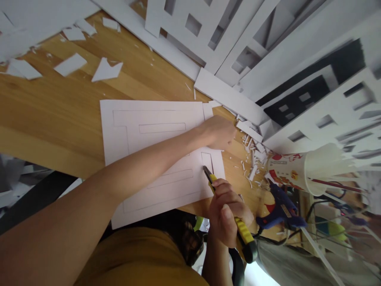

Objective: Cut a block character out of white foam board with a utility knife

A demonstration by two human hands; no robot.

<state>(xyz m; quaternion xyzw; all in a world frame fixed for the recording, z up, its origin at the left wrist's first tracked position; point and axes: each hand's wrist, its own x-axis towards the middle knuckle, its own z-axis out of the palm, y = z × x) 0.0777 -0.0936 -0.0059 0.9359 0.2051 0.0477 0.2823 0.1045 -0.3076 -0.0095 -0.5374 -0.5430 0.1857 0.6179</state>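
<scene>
A white foam board sheet (166, 151) with pencilled rectangles lies on the wooden table at a slant. My right hand (228, 210) is wrapped round a yellow and black utility knife (245, 234). Its blade tip touches or hovers just over the sheet, by the lower end of a small outlined rectangle near the right edge. Across the sheet reaches my left arm, and my left hand (220, 132) is over the sheet's right edge, close to the scraps. Its fingers are curled under, and anything inside them is hidden.
Small white offcuts (253, 159) are heaped right of the sheet; larger scraps (71, 65) lie at upper left. White panels with window holes (193, 26) stand behind. A paper cup (287, 171) and a blue glue gun (279, 210) with cables are at right.
</scene>
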